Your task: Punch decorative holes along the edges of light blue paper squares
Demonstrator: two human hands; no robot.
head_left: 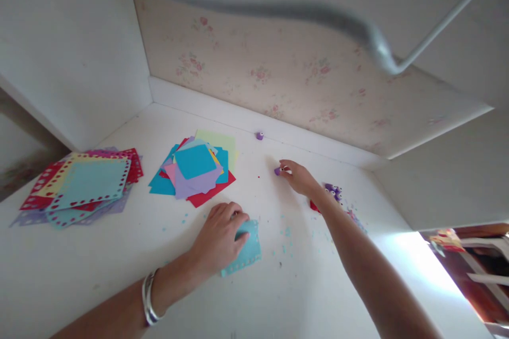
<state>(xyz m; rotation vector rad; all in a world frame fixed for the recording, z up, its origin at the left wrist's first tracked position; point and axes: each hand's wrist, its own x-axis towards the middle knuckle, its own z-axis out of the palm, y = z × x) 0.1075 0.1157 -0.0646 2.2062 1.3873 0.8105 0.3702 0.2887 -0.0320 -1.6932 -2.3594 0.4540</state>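
Observation:
My left hand (pixel 220 235), with curled fingers, grips a light blue sheet of paper (pixel 251 249) against the white tabletop. Small marks or holes run along the sheet's edges, and my fingers cover its upper left part. Farther off to the right, my right hand (pixel 296 176) pinches a small purple piece (pixel 277 171) with a white eye-like spot, at or just over the tabletop. A similar purple piece (pixel 260 135) stands near the back edge. Several more purple pieces (pixel 337 190) are grouped beyond my right forearm, beside a red thing (pixel 314 206) that the arm partly hides.
A pile of plain coloured paper (pixel 194 161) lies left of centre. Farther left is a stack of paper with dotted borders (pixel 95 180). Tiny blue paper bits (pixel 287 233) are scattered about. A grey metal bar (pixel 254 2) crosses overhead before the flowered back wall (pixel 258 74).

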